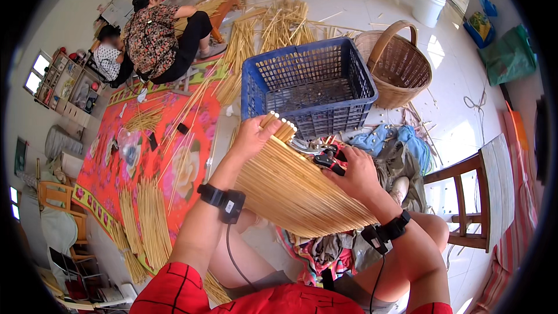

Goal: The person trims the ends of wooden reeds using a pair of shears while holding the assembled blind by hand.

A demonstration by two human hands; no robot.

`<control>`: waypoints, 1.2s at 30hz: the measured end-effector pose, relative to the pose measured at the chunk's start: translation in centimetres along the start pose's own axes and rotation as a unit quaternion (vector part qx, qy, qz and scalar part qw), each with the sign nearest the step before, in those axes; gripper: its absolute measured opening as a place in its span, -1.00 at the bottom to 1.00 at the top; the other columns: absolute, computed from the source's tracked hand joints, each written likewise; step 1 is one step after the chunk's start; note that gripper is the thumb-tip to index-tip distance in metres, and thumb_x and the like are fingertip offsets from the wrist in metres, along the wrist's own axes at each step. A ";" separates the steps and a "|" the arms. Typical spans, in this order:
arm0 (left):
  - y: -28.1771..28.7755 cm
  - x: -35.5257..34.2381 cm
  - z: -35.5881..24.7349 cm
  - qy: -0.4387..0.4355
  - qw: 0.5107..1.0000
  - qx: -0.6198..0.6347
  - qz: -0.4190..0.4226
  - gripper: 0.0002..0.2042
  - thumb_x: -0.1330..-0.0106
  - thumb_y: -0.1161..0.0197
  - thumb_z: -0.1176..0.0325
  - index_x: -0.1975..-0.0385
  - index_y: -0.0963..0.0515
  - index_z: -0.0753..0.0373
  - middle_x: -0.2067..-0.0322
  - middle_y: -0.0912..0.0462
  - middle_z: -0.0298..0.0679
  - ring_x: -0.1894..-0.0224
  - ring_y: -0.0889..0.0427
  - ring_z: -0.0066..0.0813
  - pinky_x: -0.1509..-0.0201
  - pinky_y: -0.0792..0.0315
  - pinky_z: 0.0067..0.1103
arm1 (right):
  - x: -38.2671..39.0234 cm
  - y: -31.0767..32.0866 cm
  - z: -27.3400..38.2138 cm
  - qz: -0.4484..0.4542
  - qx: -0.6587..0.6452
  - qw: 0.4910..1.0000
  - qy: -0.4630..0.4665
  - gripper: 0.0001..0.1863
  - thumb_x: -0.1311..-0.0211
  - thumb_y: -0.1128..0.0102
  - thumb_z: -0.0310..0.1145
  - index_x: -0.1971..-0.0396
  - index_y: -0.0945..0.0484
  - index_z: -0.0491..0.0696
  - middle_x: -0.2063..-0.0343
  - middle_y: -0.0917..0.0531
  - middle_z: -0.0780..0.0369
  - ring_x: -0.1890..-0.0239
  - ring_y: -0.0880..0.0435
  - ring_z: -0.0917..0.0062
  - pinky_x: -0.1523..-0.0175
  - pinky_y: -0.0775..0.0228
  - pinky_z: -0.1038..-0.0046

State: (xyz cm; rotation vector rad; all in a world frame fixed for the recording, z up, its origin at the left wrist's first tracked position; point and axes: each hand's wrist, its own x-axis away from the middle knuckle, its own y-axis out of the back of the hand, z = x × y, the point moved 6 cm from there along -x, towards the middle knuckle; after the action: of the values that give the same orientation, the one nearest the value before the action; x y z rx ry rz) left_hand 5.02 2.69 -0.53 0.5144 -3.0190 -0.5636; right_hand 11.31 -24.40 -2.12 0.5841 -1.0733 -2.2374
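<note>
My left hand (254,138) grips the white-tipped ends of several pale reed sticks (279,128) at the top of a slanted, mat-like panel (293,197) of parallel sticks. The panel hangs between my forearms. My right hand (356,168) is closed on hand pruners (329,156) with red and black handles, beside the panel's upper right side. Their metal jaws lie close to the stick ends; whether they touch cannot be made out. A blue plastic crate (261,84) stands just beyond my hands, and bunched cloths (314,261) lie below the panel.
A wicker basket (401,75) and white bucket (428,6) stand beyond. Two people (150,43) sit at the back left by loose reeds (285,20). A red floral mat (104,163) with reed bundles (154,221) lies left. A wooden chair (494,192) is at right.
</note>
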 end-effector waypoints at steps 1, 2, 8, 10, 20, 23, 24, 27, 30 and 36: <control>0.0 0.0 -0.1 0.000 1.000 -0.003 0.000 -0.55 -0.41 -0.27 -0.03 0.20 -0.66 0.35 0.36 -0.72 -0.32 0.29 -0.60 -0.66 0.14 -0.47 -0.62 | 0.0 0.1 0.0 0.002 -0.005 1.000 -0.001 -0.31 -0.01 -0.46 0.04 0.00 -0.51 -0.16 0.17 -0.64 0.06 0.02 -0.60 0.14 -0.12 -0.37 0.15; 0.0 0.1 -0.1 -0.001 1.000 -0.006 0.001 -0.55 -0.41 -0.27 -0.03 0.20 -0.66 0.35 0.36 -0.72 -0.32 0.29 -0.60 -0.66 0.14 -0.47 -0.62 | -0.1 0.2 0.1 -0.004 0.005 1.000 0.005 -0.31 -0.01 -0.46 0.05 0.00 -0.51 -0.16 0.17 -0.64 0.07 0.01 -0.59 0.14 -0.13 -0.36 0.16; 0.2 0.0 0.1 0.001 1.000 -0.010 0.010 -0.55 -0.41 -0.26 -0.04 0.22 -0.67 0.34 0.37 -0.72 -0.32 0.29 -0.60 -0.67 0.15 -0.47 -0.61 | -0.5 1.0 0.0 -0.004 0.020 1.000 0.008 -0.29 0.01 -0.47 0.07 -0.02 -0.52 -0.14 0.17 -0.64 0.09 -0.01 -0.58 0.17 -0.15 -0.33 0.18; 0.2 0.0 0.1 -0.001 1.000 -0.008 0.013 -0.54 -0.41 -0.26 -0.05 0.23 -0.67 0.33 0.38 -0.72 -0.32 0.30 -0.60 -0.67 0.15 -0.47 -0.61 | -0.4 0.8 -0.1 -0.005 0.018 1.000 0.010 -0.28 0.01 -0.47 0.07 -0.03 -0.52 -0.14 0.16 -0.64 0.09 0.00 -0.58 0.17 -0.15 -0.33 0.18; 0.9 0.3 0.7 -0.010 1.000 -0.027 -0.010 -0.51 -0.39 -0.26 -0.09 0.26 -0.66 0.34 0.42 -0.70 -0.30 0.33 -0.59 -0.67 0.19 -0.47 -0.58 | -0.4 1.5 0.9 -0.031 0.002 0.999 0.037 -0.33 0.04 -0.51 0.08 0.05 -0.55 -0.09 0.31 -0.69 0.16 0.21 -0.69 0.23 0.08 -0.52 0.24; 0.7 0.5 0.3 -0.011 1.000 -0.010 -0.017 -0.53 -0.40 -0.26 -0.07 0.26 -0.66 0.35 0.43 -0.70 -0.30 0.33 -0.58 -0.67 0.19 -0.47 -0.58 | -0.3 1.5 1.0 -0.040 0.036 0.997 0.049 -0.39 0.03 -0.52 0.04 0.10 -0.56 -0.09 0.36 -0.70 0.16 0.29 -0.72 0.25 0.19 -0.57 0.25; 0.6 0.5 0.1 -0.012 1.000 -0.001 -0.020 -0.53 -0.41 -0.26 -0.06 0.26 -0.65 0.35 0.43 -0.70 -0.30 0.33 -0.58 -0.67 0.19 -0.47 -0.59 | -0.3 1.3 0.9 -0.032 0.043 0.998 0.041 -0.39 0.03 -0.52 0.03 0.11 -0.56 -0.09 0.36 -0.70 0.15 0.30 -0.72 0.25 0.20 -0.57 0.26; 0.5 0.4 -0.4 -0.023 0.999 -0.039 -0.018 -0.56 -0.42 -0.26 -0.02 0.24 -0.65 0.35 0.41 -0.70 -0.32 0.32 -0.58 -0.68 0.18 -0.47 -0.60 | -0.1 0.9 1.2 -0.032 0.021 0.999 0.004 -0.40 0.03 -0.52 0.02 0.11 -0.57 -0.10 0.36 -0.70 0.13 0.31 -0.73 0.25 0.22 -0.57 0.26; 0.3 0.3 -0.3 -0.018 1.000 -0.013 -0.019 -0.57 -0.43 -0.26 -0.01 0.22 -0.66 0.35 0.40 -0.71 -0.33 0.31 -0.58 -0.68 0.17 -0.46 -0.62 | -0.2 1.5 1.2 -0.014 -0.058 0.997 -0.049 -0.40 0.02 -0.51 -0.02 0.05 -0.57 -0.09 0.32 -0.71 0.12 0.28 -0.72 0.24 0.18 -0.56 0.25; 0.6 0.3 0.5 -0.003 1.000 0.004 -0.025 -0.55 -0.41 -0.26 -0.05 0.23 -0.66 0.33 0.41 -0.71 -0.31 0.32 -0.58 -0.67 0.17 -0.47 -0.61 | 0.2 2.1 0.6 0.035 -0.055 0.997 -0.037 -0.33 -0.01 -0.47 -0.09 -0.09 -0.50 -0.12 0.21 -0.69 0.09 0.12 -0.67 0.15 0.01 -0.51 0.18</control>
State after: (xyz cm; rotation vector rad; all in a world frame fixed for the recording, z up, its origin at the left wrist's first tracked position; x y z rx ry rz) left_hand 4.50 3.34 -0.82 0.5900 -3.0219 -0.5579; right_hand 11.45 -25.25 -0.07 0.4138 -0.9838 -2.2551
